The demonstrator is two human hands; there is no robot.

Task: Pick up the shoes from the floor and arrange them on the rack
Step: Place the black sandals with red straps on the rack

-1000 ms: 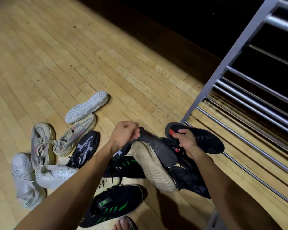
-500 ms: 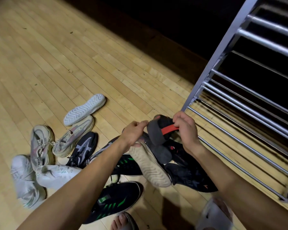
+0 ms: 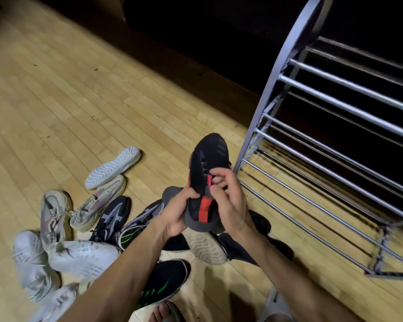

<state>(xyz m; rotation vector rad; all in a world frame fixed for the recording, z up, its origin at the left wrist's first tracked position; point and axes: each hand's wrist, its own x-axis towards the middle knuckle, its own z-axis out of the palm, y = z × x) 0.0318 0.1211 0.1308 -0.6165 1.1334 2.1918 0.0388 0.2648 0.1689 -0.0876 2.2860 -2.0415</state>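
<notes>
Here a black sneaker with red accents (image 3: 207, 180) is held up off the wooden floor (image 3: 79, 101), toe pointing away, just left of the metal shoe rack (image 3: 312, 145) and not touching it. The heel end of the shoe is gripped by the left hand (image 3: 177, 214), its fingers curled round the dark grey sole edge from below. The right hand (image 3: 228, 201) is closed over the shoe's collar from the right, with fingertips (image 3: 216, 180) pinched at a red tab by the opening.

Under the hands a heap of shoes is seen on the floor: a dark shoe lying with its pale ribbed sole up (image 3: 207, 247), a black trainer with green stripes (image 3: 165, 284), and a black sneaker with grey side stripes (image 3: 113, 217) further left. Beyond these, a beige pair (image 3: 77, 210) is laid close together, a white sole-up shoe (image 3: 113, 167) rests just past them, and several scuffed white sneakers (image 3: 79, 254) are piled at the far left.

The rack's grey rails are seen to be bare within the view, its lowest tier close to the floor. A sandalled foot (image 3: 163, 313) is shown at the bottom edge.
</notes>
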